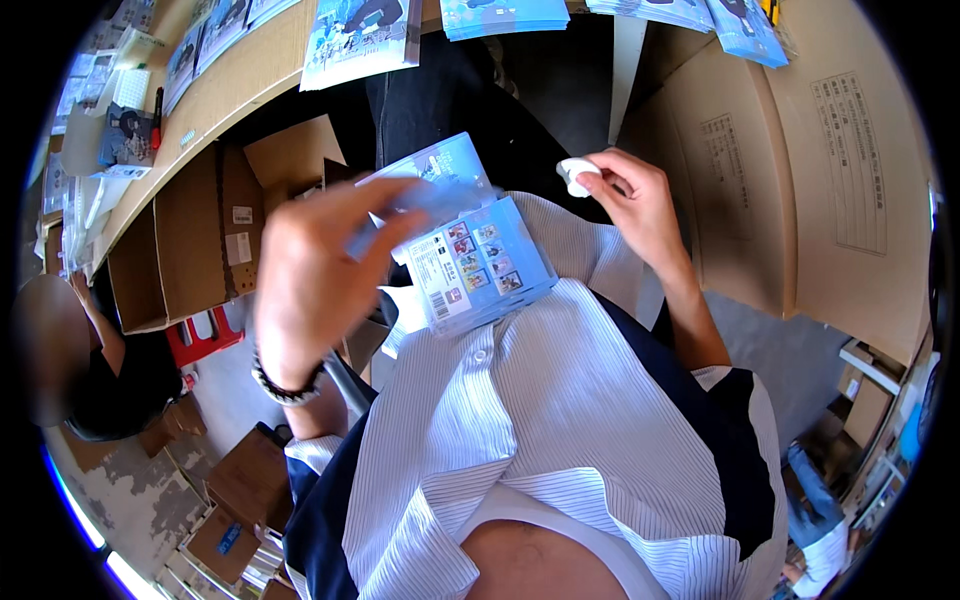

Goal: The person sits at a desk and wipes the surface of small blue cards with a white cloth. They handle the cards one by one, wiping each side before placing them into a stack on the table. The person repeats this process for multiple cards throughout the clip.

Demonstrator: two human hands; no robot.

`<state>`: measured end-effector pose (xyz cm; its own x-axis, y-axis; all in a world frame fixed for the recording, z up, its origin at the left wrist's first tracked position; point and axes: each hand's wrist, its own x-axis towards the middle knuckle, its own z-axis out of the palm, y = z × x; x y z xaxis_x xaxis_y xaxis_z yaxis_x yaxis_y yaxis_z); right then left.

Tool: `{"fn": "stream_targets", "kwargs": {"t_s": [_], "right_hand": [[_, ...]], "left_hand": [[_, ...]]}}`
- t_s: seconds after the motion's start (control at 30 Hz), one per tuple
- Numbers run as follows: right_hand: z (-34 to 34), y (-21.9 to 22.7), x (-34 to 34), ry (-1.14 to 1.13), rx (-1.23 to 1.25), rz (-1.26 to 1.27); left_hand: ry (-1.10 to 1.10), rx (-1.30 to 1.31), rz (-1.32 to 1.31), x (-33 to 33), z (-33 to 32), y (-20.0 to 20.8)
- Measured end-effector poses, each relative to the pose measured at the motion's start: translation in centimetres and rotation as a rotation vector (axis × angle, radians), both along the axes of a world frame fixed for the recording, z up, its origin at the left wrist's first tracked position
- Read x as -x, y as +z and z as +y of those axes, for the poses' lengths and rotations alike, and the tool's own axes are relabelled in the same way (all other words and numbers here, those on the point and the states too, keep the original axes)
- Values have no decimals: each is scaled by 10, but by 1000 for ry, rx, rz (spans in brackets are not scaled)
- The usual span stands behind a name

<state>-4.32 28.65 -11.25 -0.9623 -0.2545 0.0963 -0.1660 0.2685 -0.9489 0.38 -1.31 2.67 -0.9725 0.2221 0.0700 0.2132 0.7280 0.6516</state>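
On my lap lies a blue printed flat package (pixel 520 245), with small pictures and a barcode on its face and a clear, glossy edge. Beyond it is a second blue printed piece (pixel 445 160), partly covered by a blurred translucent bluish patch. My left hand (pixel 325 245), smeared by motion, hovers over the left side of these; whether its fingers hold anything is unclear. Off to the right, my right hand (pixel 635 195) pinches a small white rounded object (pixel 578 175) between thumb and fingers, apart from the packages.
A wooden table (pixel 235 85) ahead bears stacks of blue printed sheets (pixel 360 40) and a red-and-black pen (pixel 157 118). Large cardboard boxes (pixel 840 150) stand at right, an open carton (pixel 190 240) at left. Another person (pixel 120 370) sits far left near a red stool (pixel 205 335).
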Motion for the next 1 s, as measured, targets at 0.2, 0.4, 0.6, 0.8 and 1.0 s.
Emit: {"fn": "stream_targets", "kwargs": {"t_s": [0.2,0.4,0.6,0.8,1.0], "right_hand": [[-7,8,0,62,-14,20],[-15,-13,-2,64,22,-46],[-14,-15,1,34,75,-112],[-27,6,10,-11,205,60],[-45,53,23,62,226,415]], "left_hand": [[13,116,-68,-1,21,-52],[36,311,266,52,7,-124],[110,28,-2,75,-25,-118],[78,247,159,42,-6,-34],[-151,253,140,28,32,-25]]}}
